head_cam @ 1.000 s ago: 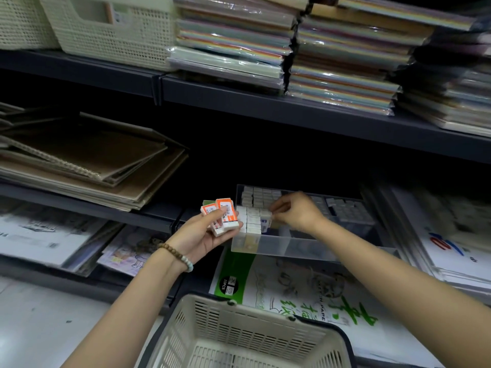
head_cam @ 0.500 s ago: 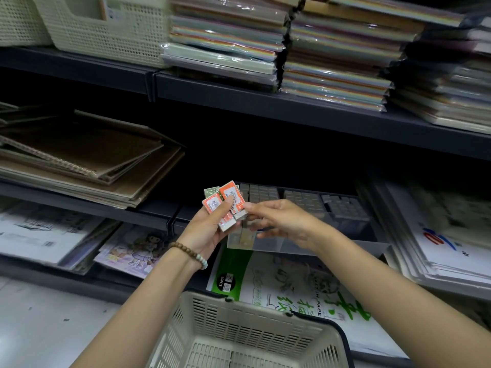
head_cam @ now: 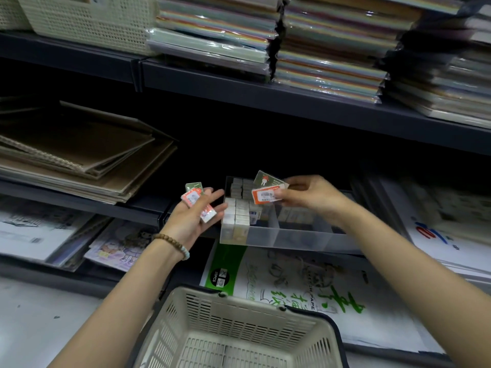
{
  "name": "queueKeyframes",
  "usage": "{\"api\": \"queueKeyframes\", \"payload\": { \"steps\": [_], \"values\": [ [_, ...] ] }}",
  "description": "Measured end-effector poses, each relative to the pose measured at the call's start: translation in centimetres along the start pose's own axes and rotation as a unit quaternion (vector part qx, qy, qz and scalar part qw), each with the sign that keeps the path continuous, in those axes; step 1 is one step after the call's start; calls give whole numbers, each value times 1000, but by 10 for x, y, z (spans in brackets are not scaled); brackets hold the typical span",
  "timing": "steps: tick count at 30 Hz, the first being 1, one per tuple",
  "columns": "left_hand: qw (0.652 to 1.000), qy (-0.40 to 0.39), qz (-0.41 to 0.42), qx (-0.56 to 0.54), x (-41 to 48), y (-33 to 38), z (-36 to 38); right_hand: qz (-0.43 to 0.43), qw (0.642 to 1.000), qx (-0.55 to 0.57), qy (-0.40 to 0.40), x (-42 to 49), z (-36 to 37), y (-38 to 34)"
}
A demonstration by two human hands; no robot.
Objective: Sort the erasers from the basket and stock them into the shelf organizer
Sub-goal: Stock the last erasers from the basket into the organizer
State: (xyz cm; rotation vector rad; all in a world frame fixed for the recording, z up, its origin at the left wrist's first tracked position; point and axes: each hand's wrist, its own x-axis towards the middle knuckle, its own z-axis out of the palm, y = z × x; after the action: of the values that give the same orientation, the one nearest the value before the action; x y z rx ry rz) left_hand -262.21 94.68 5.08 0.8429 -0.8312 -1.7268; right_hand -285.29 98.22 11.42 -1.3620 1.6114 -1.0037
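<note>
My left hand (head_cam: 195, 220) lies palm up and holds a few orange-and-white wrapped erasers (head_cam: 198, 201), just left of the clear shelf organizer (head_cam: 292, 237). My right hand (head_cam: 310, 197) pinches an orange-labelled eraser (head_cam: 265, 195) with a green one behind it, above the organizer's middle. Rows of white erasers (head_cam: 239, 216) fill the organizer's left compartments. The cream basket (head_cam: 239, 330) sits at the bottom centre, its visible inside bare.
Sketch-paper pads (head_cam: 292, 288) lie under the organizer. Brown spiral sketchbooks (head_cam: 79, 155) are stacked at left. The upper shelf edge (head_cam: 265, 99) overhangs, carrying wrapped coloured paper stacks (head_cam: 332, 54) and cream baskets (head_cam: 87, 19).
My right hand left the organizer, reached to my left hand, took erasers from it and moved right above the organizer. My left hand's fingers have spread.
</note>
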Motion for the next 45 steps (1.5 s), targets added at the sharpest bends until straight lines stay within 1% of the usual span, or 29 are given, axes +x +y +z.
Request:
{"api": "queueKeyframes", "payload": {
  "steps": [2, 4, 6, 8, 10, 12, 15, 18, 22, 25, 31, 35, 37, 38, 40, 42, 43, 45],
  "values": [
    [1000, 14, -4, 17, 2, -1, -3, -5, 996, -83, -14, 7, -9, -3],
    [999, 23, -16, 30, 2, -3, -2, -9, 985, -165, -47, 13, -10, -4],
    [999, 27, -25, 32, 3, -6, -1, -16, 972, -221, -75, 17, -4, -4],
    [998, 31, -30, 42, 3, -9, 0, -27, 956, -282, -83, 20, 3, -1],
    [998, 34, -32, 48, 3, -10, 1, -37, 937, -338, -75, 21, 7, 0],
    [998, 35, -35, 48, 3, -10, 0, -41, 929, -362, -67, 22, 7, -1],
    [997, 35, -37, 51, 2, -11, 0, -48, 925, -372, -65, 22, 6, -3],
    [997, 36, -40, 52, 2, -11, 0, -66, 907, -412, -63, 23, 11, -2],
    [997, 37, -41, 46, 2, -11, 0, -71, 924, -375, -34, 25, 25, 9],
    [998, 34, -43, 40, 2, -11, 0, -84, 935, -344, -30, 24, 34, 18],
    [998, -7, -60, -27, 0, -3, 1, -90, 951, -294, -19, 23, 39, 24],
    [998, -47, -37, 18, -4, 0, 2, -89, 954, -286, -24, 21, 35, 23],
    [996, -69, -18, 54, -6, -1, 3, -104, 959, -263, -10, 16, 34, 19],
    [994, -80, -5, 68, -7, -2, 4, -115, 965, -236, 5, 12, 36, 16],
    [991, -99, 19, 91, -9, -4, 9, -110, 984, -141, 15, 1, 42, 8],
    [987, -118, 37, 98, -10, -6, 16, -56, 998, -27, -33, -11, 50, 0],
    [986, -130, 44, 91, -11, -7, 19, -24, 997, 20, -69, -17, 54, -3],
    [983, -152, 53, 83, -14, -9, 25, 17, 989, 78, -128, -25, 60, -6]
  ]
}}
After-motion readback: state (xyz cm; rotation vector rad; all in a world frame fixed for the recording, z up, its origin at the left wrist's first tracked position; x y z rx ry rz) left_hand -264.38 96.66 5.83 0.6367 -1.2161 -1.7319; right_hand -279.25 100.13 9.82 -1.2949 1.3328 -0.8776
